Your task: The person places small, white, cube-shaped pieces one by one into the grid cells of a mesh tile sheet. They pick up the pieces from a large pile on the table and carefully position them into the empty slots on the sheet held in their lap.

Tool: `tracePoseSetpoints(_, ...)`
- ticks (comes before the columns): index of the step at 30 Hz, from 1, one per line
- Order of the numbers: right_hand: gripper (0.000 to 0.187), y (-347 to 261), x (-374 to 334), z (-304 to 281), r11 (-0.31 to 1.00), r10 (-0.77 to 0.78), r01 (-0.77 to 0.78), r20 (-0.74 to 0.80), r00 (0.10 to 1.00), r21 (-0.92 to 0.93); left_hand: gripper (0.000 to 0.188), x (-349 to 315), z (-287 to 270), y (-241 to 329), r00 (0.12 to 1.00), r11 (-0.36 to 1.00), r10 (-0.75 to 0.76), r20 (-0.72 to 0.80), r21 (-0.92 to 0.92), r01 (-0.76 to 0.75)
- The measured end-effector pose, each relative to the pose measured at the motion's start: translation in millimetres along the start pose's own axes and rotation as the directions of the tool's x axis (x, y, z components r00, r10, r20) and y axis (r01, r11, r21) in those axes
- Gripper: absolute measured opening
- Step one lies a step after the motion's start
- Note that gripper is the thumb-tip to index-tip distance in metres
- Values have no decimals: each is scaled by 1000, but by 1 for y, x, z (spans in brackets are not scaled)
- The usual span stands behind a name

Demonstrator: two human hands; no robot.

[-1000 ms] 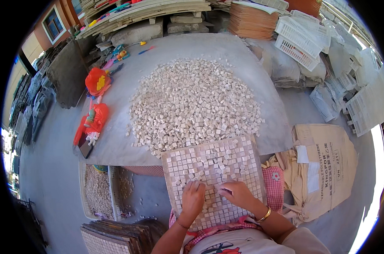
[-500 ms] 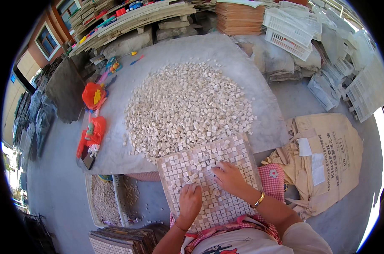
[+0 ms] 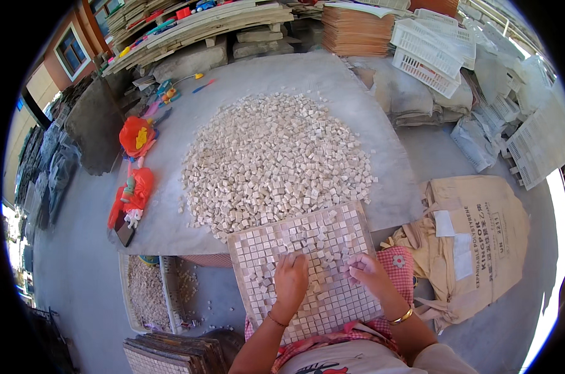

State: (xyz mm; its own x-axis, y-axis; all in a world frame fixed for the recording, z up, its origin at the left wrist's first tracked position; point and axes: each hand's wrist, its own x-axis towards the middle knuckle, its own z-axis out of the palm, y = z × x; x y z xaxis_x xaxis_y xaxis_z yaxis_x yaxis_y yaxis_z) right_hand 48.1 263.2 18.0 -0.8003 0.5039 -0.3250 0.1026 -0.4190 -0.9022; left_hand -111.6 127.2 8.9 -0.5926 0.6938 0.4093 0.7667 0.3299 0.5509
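Observation:
A square grid board point(image 3: 251, 242) rests tilted on my lap against the near table edge, many of its cells filled with small pale stone tiles point(image 3: 307, 322). Loose tiles lie on top of the set ones around its middle. My left hand point(image 3: 292, 283) is over the board's left-centre, its fingers curled together and touching the tiles; whatever is under them is hidden. Near the board's right side, my right hand point(image 3: 371, 277) has thumb and fingers drawn together close to the cells. What they pinch is too small to make out.
A wide heap of pale stone cubes point(image 3: 276, 159) covers the middle of the grey table point(image 3: 398, 187). Red plastic bags point(image 3: 136, 187) and a phone point(image 3: 125, 234) lie along its left edge. A white crate point(image 3: 133, 299) and stacked boards point(image 3: 170, 355) stand lower left; a tan sack point(image 3: 444, 299) lies right.
My right hand has moved right and a little down, from the board's centre toward its right side. My left hand has shifted up and right over the tiles.

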Motion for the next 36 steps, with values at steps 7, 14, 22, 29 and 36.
tracePoseSetpoints(7,15,12,-9,-8,990,40,-26,100,994,-139,12,43,-15,-14,999,998,53,14,41,-53)
tracePoseSetpoints(14,18,4,-10,4,950,-8,44,116,993,-310,13,12,-33,-19,969,983,171,176,-90,-157)
tracePoseSetpoints(22,18,7,-13,-4,941,-48,86,123,991,-327,18,35,-27,-34,994,996,85,74,-7,-85)
tracePoseSetpoints(29,19,9,-19,-12,939,-80,113,112,990,-326,20,28,-30,-33,968,995,-35,247,-80,57)
tracePoseSetpoints(36,18,9,-18,-19,961,-30,51,84,996,-272,20,34,-47,-44,979,986,-160,128,-28,165)
